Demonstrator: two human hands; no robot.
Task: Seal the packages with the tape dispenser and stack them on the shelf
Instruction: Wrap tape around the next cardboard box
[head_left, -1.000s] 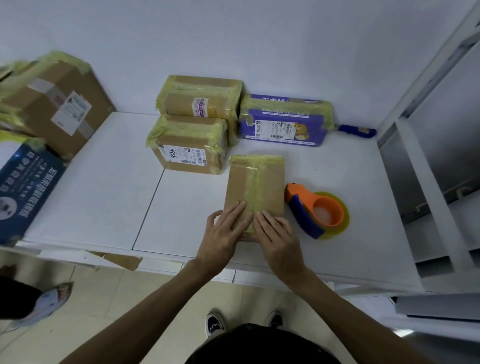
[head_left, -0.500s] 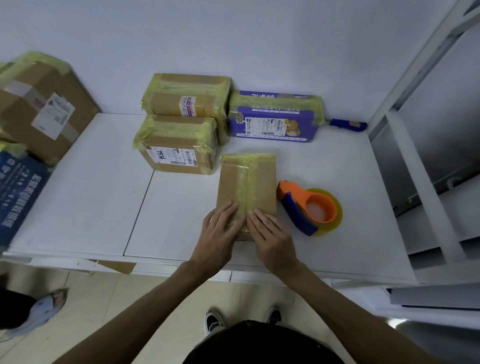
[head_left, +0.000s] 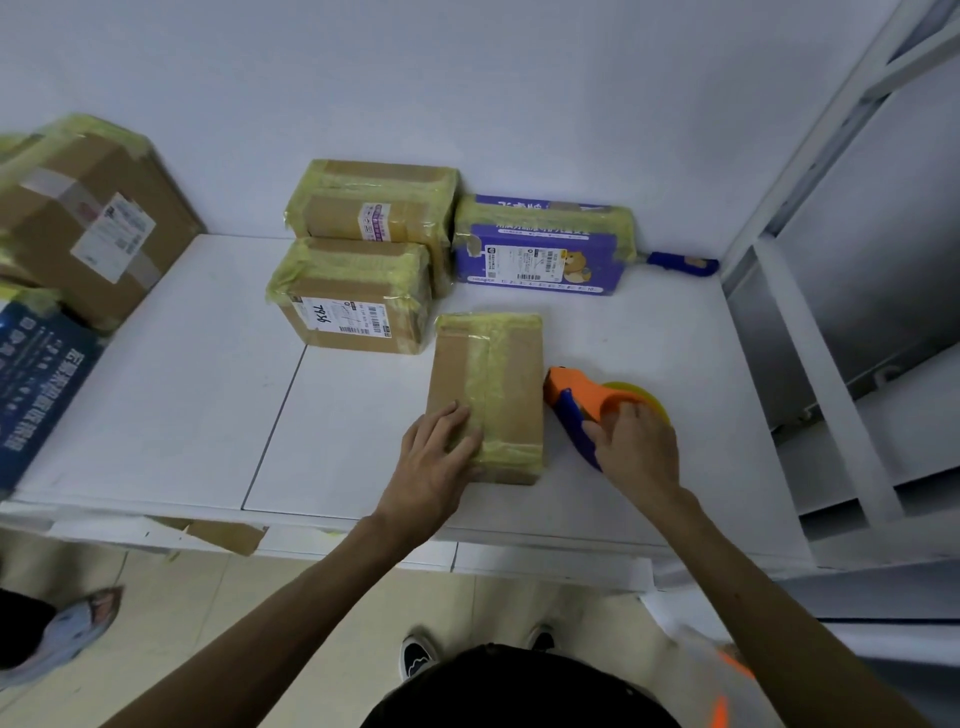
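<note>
Our left hand (head_left: 436, 457) lies flat on the near left part of the small brown box (head_left: 511, 395), fingers straight, pressing it onto the white surface (head_left: 208, 415). Our right hand (head_left: 636, 452) grasps the tape dispenser (head_left: 574, 402), fingers curled over its orange body and thumb against the blue edge. The dispenser sits on the surface just beside the box's right side.

The small box lies near the front edge. Yellowish tape already runs down its middle seam and across both ends, so we judge it nearly sealed, with perhaps one more strip to come. It is not yet stacked.

Farther back, two taped brown boxes (head_left: 353, 306) stand one behind the other, touching. A taped purple box (head_left: 540, 249) stands against the wall beside them. At the left edge a large brown box (head_left: 88, 218) and a blue box (head_left: 36, 384) also carry tape. Most of the sealing looks done; the small box and the stacking remain.
</note>
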